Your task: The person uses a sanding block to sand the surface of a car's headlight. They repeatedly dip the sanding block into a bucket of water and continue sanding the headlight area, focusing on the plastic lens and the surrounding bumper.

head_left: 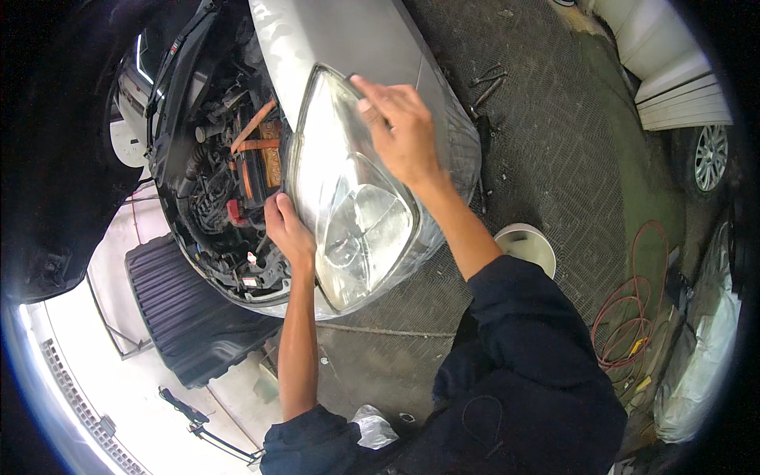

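— While both hands work, what do you count?

— One headlight, seated at the silver car's front corner. Two hands: the left hand closes its grip on the headlight's inner edge, and the right hand lies flat on the lens, fingers together, clamping nothing.

— Around the headlight?

— Left of it, the open engine bay with orange straps; below that, one black panel. Right of it, a white bucket and a coiled red cable.

— Anything unclear?

— The left fingertips hide behind the headlight, and the rim darkens.
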The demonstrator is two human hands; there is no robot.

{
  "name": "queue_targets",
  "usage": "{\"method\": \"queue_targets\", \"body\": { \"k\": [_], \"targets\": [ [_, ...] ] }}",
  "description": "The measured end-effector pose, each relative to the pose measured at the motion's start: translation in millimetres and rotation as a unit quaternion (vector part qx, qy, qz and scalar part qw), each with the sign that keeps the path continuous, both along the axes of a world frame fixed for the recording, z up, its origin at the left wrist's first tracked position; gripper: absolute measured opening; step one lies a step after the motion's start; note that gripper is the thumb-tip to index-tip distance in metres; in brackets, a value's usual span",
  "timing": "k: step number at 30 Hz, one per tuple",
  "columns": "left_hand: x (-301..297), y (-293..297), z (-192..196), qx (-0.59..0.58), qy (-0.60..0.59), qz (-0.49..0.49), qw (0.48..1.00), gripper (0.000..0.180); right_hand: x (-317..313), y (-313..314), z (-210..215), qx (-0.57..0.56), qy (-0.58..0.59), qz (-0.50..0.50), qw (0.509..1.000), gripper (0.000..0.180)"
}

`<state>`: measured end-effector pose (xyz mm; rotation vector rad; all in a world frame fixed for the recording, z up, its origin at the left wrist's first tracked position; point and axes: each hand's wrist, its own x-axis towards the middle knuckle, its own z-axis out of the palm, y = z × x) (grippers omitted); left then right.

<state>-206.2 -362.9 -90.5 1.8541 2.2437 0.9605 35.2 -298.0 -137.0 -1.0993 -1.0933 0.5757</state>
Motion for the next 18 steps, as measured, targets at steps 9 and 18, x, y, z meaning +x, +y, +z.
{"method": "queue_targets", "body": {
  "k": [9,18],
  "targets": [
    [1.4,-2.8,2.1,-0.025,-0.012,0.014,1.000,0.039,-34.1,-27.4,-9.9,-0.018,-0.167,-0.014,0.986,0.049],
    [-1.1,-1.5,-1.5,0.000,0.006,0.004,1.000,0.038,-36.0,-28.9,-21.4,-0.047,-0.106,0.061,0.991,0.046]
  ]
}}
